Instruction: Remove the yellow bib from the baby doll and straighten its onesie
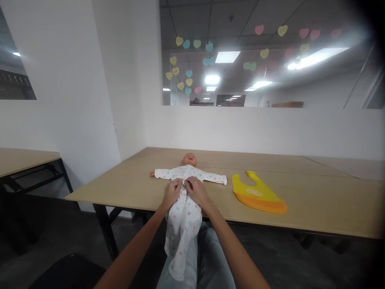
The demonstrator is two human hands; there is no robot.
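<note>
A baby doll (189, 159) in a white patterned sleepsuit (183, 218) lies on its back on the wooden table (315, 200), arms spread, legs hanging over the front edge onto my lap. My left hand (173, 191) and my right hand (195, 188) rest side by side on the doll's belly, fingers pinching the suit's front opening. A yellow and orange bib (255, 194) lies flat to the right of the doll, untouched.
A white wall and a glass pane with paper hearts (188, 78) stand behind the table. Another wooden table (27, 158) stands at the left. A dark chair part (69, 271) shows at the lower left.
</note>
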